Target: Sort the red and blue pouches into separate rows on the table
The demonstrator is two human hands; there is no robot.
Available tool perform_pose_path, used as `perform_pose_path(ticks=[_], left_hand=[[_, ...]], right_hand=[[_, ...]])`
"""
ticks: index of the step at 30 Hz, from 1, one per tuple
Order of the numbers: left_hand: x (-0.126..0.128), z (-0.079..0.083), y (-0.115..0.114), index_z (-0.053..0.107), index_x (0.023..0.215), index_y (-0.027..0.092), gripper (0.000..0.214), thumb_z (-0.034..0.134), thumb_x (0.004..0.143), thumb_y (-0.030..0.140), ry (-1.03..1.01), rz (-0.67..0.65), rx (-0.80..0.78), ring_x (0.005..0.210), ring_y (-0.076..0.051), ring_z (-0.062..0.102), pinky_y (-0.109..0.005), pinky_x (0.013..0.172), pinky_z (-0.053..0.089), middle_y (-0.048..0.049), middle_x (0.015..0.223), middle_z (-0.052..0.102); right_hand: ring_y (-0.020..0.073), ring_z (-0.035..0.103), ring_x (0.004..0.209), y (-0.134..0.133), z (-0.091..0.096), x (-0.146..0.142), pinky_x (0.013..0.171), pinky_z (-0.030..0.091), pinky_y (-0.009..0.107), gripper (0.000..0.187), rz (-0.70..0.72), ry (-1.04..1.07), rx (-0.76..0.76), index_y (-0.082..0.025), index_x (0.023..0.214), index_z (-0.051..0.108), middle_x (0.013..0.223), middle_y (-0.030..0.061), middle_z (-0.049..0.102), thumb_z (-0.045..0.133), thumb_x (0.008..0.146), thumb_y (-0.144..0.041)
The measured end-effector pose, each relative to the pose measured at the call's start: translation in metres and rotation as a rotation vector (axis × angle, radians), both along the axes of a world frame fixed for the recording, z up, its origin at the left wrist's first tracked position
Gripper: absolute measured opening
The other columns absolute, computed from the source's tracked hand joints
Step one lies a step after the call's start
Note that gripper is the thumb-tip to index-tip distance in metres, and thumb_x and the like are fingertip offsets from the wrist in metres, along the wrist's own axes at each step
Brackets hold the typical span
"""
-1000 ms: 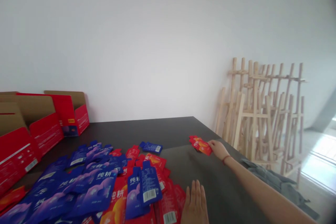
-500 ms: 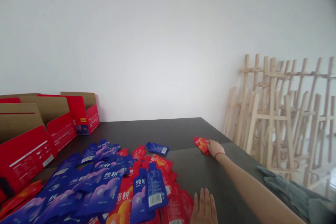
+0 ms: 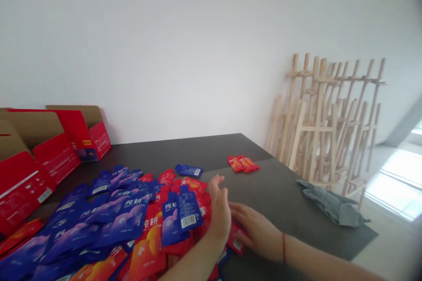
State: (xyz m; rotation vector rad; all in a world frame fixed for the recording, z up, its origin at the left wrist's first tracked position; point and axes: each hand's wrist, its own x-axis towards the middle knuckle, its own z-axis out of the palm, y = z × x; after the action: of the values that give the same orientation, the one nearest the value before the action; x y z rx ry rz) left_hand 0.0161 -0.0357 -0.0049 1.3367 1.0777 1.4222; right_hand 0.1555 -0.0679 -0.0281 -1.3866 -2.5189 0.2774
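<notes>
Pouches [image 3: 123,221] | heaped beside left hand [image 3: 219,213] | red pouch [image 3: 233,241] by right hand [image 3: 259,232]

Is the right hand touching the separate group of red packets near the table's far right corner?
Apart. The head view shows a strip of dark tabletop between the right hand and the group of red packets, which lies farther back.

The setting resembles a studio or workroom — exact kind uncertain. Wooden easels [image 3: 317,128] stand beside a white wall [image 3: 181,52]; cartons [image 3: 57,158] and pouches [image 3: 123,219] occupy a dark table [image 3: 273,184].
</notes>
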Motion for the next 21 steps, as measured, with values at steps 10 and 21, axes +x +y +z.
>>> perform_pose_path(ticks=[10, 21], left_hand=[[-0.001, -0.009, 0.000, 0.047, 0.124, 0.013, 0.042, 0.034, 0.085, 0.022, 0.063, -0.108, -0.015, 0.131, -0.020, 0.038, -0.037, 0.111, 0.027, -0.0124, 0.134, 0.049], [0.002, -0.034, -0.020, 0.055, 0.128, 0.013, 0.047, 0.046, 0.083, 0.023, 0.999, -0.416, 0.361, 0.138, -0.029, 0.027, -0.047, 0.116, 0.017, -0.0118, 0.145, 0.042]], right_hand=[[0.0260, 0.053, 0.121, -0.040, 0.000, 0.013, 0.105, 0.039, 0.040, 0.064, -0.085, 0.078, -0.143, -0.016, 0.134, 0.051, 0.132, 0.0129, 0.057, 0.045, 0.070, -0.009], [0.0212, 0.067, 0.064, -0.012, -0.024, 0.045, 0.050, 0.055, 0.032, 0.034, -0.481, 0.645, -0.579, -0.016, 0.108, 0.057, 0.086, 0.0091, 0.069, 0.047, 0.084, -0.038]])
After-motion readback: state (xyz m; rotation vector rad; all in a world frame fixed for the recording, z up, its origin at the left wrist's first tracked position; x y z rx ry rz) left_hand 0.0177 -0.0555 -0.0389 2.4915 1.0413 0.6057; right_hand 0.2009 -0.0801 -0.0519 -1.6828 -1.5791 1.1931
